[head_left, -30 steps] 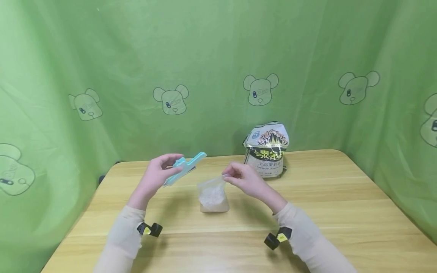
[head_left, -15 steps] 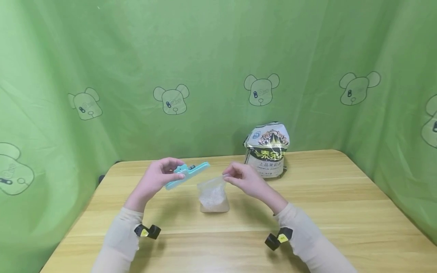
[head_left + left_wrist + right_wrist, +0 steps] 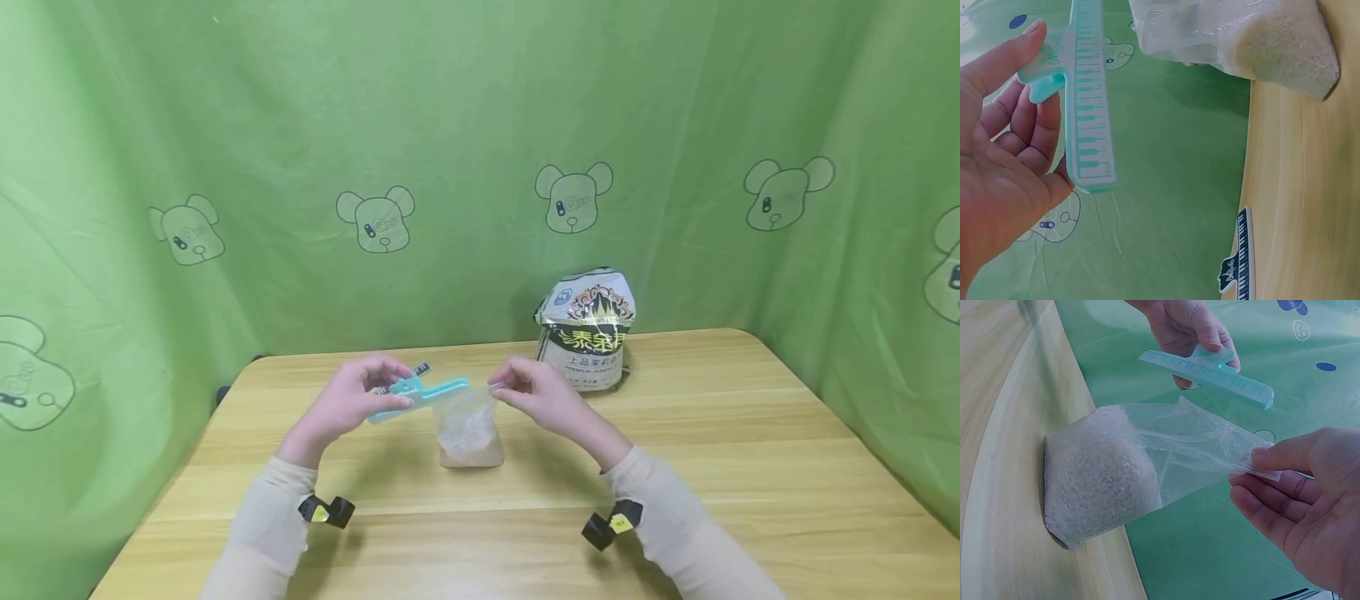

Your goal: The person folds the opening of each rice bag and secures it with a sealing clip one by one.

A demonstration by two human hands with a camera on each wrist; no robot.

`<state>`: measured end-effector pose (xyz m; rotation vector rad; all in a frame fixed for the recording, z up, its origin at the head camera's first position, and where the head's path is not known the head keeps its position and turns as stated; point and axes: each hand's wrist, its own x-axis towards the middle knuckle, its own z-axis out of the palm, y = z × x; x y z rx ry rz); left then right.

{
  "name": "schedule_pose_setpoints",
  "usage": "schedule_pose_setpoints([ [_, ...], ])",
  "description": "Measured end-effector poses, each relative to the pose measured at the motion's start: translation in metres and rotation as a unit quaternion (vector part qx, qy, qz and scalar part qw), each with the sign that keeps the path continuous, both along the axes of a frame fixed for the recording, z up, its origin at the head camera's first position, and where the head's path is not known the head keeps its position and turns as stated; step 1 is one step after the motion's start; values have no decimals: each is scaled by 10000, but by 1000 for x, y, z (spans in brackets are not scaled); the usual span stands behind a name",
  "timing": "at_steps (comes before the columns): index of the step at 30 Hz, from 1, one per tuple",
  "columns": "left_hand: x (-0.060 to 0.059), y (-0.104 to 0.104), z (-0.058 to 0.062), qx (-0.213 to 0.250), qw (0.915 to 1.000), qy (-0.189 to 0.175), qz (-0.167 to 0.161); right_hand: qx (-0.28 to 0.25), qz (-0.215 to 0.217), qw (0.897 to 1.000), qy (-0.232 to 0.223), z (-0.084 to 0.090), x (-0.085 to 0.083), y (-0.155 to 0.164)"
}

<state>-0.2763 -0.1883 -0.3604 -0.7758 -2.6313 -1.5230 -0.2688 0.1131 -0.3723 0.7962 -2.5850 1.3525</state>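
My left hand (image 3: 348, 404) pinches the handles of a turquoise bag clip (image 3: 1088, 94) printed with piano keys, thumb on one side and fingers on the other. In the head view the clip's long bar reaches to the upper left of a clear plastic bag of rice (image 3: 471, 437). The bag stands upright on the table, its lower part filled with white grains (image 3: 1100, 475). Thumb and fingers of my right hand (image 3: 543, 396) pinch the bag's top corner. In the right wrist view the bag's upper part is pulled flat towards that hand (image 3: 1316, 506), with the clip apart from it.
A black-and-white piano-key clip (image 3: 1244, 256) lies on the wooden table (image 3: 712, 467), partly hidden behind my left hand in the head view. A large printed rice sack (image 3: 587, 333) stands at the back right. Green curtain (image 3: 465, 108) surrounds the table.
My left hand has lowered the turquoise clip and brought it right, to the bag's upper left edge; more of the black-and-white clip shows behind. My right hand and the bag stay in place.
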Motion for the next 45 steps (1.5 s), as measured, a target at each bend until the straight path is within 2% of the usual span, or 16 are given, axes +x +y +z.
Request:
schedule_pose_setpoints([
  [5,2,3,0,-141,9997,222,-13,-50,21,10000,17,1,1,0],
  [16,1,5,-3,-93,9971,749,33,0,-6,10000,6,0,0,0],
  [39,-1,20,-16,-173,9945,1035,-7,8,-41,9999,142,0,1,-1],
  [45,-3,25,-21,-224,9946,1015,35,7,-71,9999,104,0,1,-2],
])
